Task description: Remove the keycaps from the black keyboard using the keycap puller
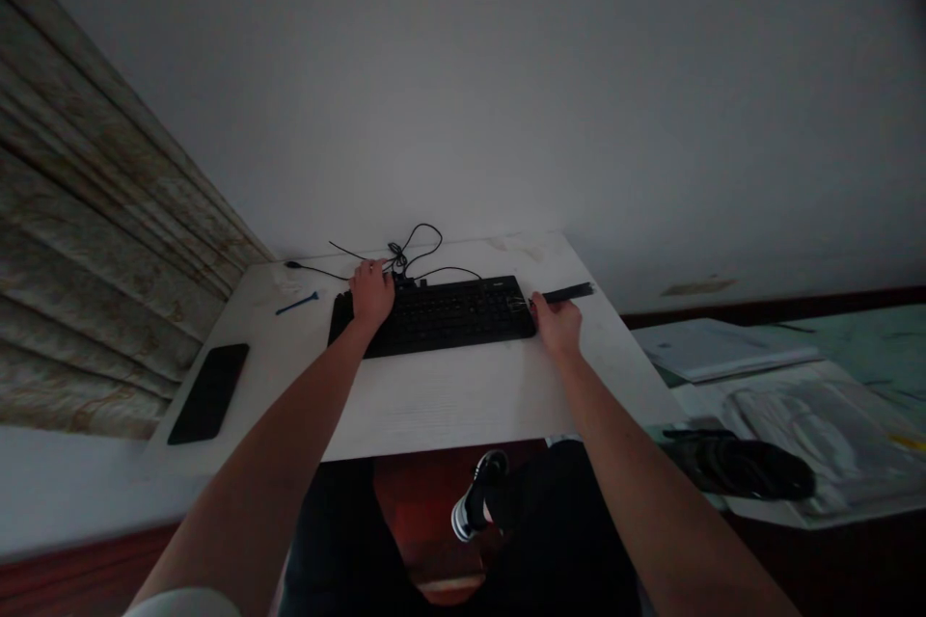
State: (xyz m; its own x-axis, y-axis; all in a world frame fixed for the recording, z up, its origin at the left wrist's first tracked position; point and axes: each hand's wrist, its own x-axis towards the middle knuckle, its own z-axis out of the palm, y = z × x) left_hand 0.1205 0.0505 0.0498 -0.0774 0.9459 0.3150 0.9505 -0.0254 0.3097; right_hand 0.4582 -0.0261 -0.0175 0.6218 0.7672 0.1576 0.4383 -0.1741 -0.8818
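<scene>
A black computer keyboard (449, 313) lies slightly turned on the white desk. Over its far left part, my left hand (371, 294) is pressed down with the fingers curled at the back edge, steadying it. At the keyboard's right end, my right hand (557, 323) is closed on a slim black brush-like tool (570, 293), whose bristly-looking end sticks out to the right. Thin pale wire-like lines show over the right keys beside my fingertips. Behind the keyboard lies a tangled black cable (426, 255).
A blue stick-like tool (296, 304) and a dark phone (209, 393) lie on the left of the white desk (449, 405). Curtains (94, 212) hang at left; a wall stands behind. To the right, papers (730, 347) and a glossy black item (745, 466) rest on a lower surface.
</scene>
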